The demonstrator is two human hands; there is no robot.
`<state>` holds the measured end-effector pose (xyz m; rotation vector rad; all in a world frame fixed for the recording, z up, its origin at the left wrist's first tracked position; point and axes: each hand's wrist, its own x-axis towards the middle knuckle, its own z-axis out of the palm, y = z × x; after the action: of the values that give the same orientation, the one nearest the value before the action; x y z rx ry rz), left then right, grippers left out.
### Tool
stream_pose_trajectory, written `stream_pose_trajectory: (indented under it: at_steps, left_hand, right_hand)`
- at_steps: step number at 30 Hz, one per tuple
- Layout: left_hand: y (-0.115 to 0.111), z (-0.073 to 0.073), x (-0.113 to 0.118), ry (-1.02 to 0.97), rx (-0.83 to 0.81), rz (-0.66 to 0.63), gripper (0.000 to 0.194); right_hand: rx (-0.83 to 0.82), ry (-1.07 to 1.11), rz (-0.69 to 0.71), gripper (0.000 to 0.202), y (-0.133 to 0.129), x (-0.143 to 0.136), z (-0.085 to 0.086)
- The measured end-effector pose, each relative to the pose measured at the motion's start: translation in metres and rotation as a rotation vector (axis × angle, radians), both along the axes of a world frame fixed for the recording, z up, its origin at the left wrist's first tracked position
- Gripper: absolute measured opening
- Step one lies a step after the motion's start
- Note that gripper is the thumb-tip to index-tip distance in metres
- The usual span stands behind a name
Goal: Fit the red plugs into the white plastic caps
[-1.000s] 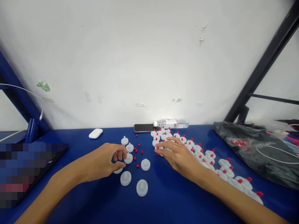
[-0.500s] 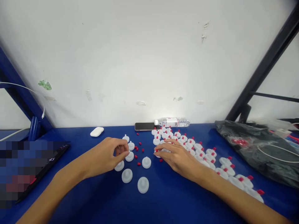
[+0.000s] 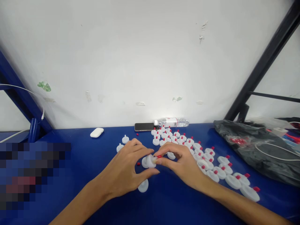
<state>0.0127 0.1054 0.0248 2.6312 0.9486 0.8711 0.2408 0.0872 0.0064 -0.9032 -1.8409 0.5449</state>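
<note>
My left hand (image 3: 127,165) curves its thumb and index finger around a white round nozzle lid (image 3: 150,161), tilted with its spout toward the right. Thumb and fingers of my right hand (image 3: 177,159) pinch a small red cap (image 3: 159,156) at that lid's spout. Whether the cap sits on the spout or only beside it I cannot tell. Another white lid shows partly behind the held one. Below my left thumb lies a lid without a cap (image 3: 143,185). One loose red cap (image 3: 138,163) rests near my left fingers, which hide other pieces.
Rows of white lids with red caps (image 3: 219,172) spread along the right. At the back lie a phone (image 3: 144,127) and a water bottle (image 3: 172,122). A white earbud case (image 3: 97,132) is back left; a dark plastic bag (image 3: 246,156) covers the right side.
My left hand has moved right with a white lid between its fingers. My right hand has come in to meet it, now pinching a red cap at the spout.
</note>
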Motion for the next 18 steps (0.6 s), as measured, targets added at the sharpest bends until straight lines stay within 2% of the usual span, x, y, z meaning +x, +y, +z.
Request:
stream_pose_trajectory:
  at_steps: [3,7,9,14,17,18]
  left_hand:
    - [-0.002,-0.006,0.006,-0.024,0.045,-0.010,0.022]
    - [-0.001,-0.010,0.008,-0.008,0.144,-0.027,0.013]
    - [-0.003,-0.011,0.010,0.006,0.194,-0.031,0.010]
    - [-0.024,-0.002,0.021,0.003,0.306,-0.052,0.003]
    - [-0.048,-0.005,0.009,-0.124,0.356,0.042,0.009]
    - [-0.056,-0.009,0.000,-0.150,0.292,0.129,0.008]
  right_hand:
    - [-0.042,-0.075,-0.013,0.012,-0.004,0.001,-0.001]
    - [0.095,-0.507,-0.044,0.022,-0.005,0.005,-0.003]
    - [0.117,-0.625,-0.028,0.030,-0.006,0.007,-0.004]
    - [0.184,-0.641,0.094,0.041,-0.016,0.008,0.010]
    - [0.313,-0.617,0.157,0.044,-0.023,0.017,0.028]
    - [0.347,-0.580,0.142,0.045,-0.024,0.022,0.035]
